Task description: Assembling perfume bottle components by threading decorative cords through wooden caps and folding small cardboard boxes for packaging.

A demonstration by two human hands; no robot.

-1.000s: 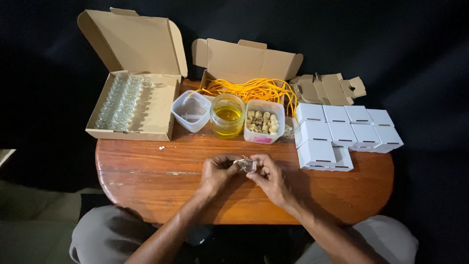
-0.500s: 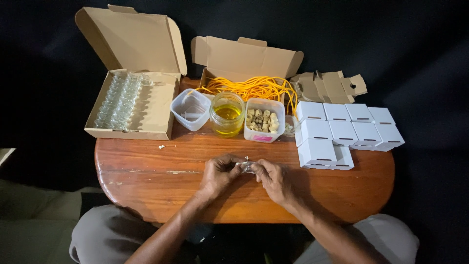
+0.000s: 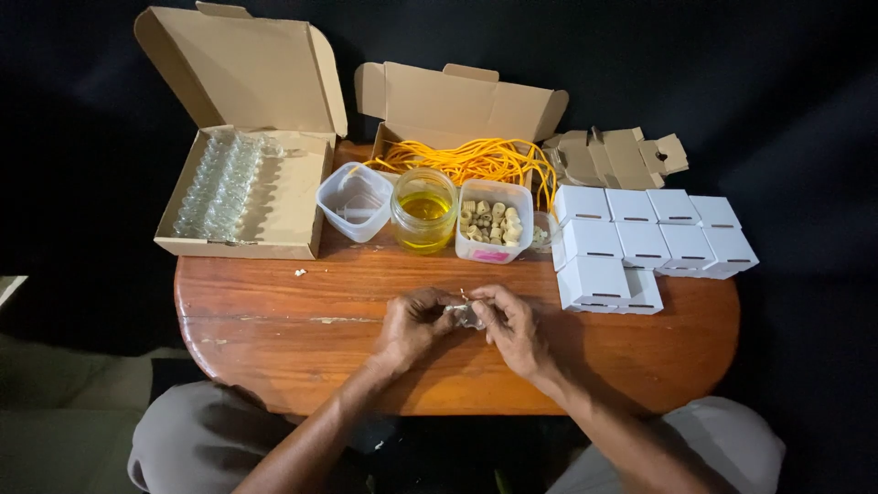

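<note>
A round wooden table point(image 3: 274, 311) fills the middle of the frame. At upper left an open box point(image 3: 274, 197) holds glass vials point(image 3: 219, 183). White cartons point(image 3: 640, 242) are stacked at right. A jar point(image 3: 424, 210) of yellow liquid stands at centre. Just below centre, the left hand point(image 3: 412, 325) and right hand point(image 3: 512, 329) meet, fingers curled around a small clear vial point(image 3: 468, 316), seemingly glass.

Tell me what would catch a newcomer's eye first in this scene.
Probably the bright yellow cords heaped in the open cardboard box at the table's far edge, with a jar of yellow liquid just in front. Next, the block of small white boxes on the right, and the left hand and right hand pinching a small clear object mid-table.
</note>
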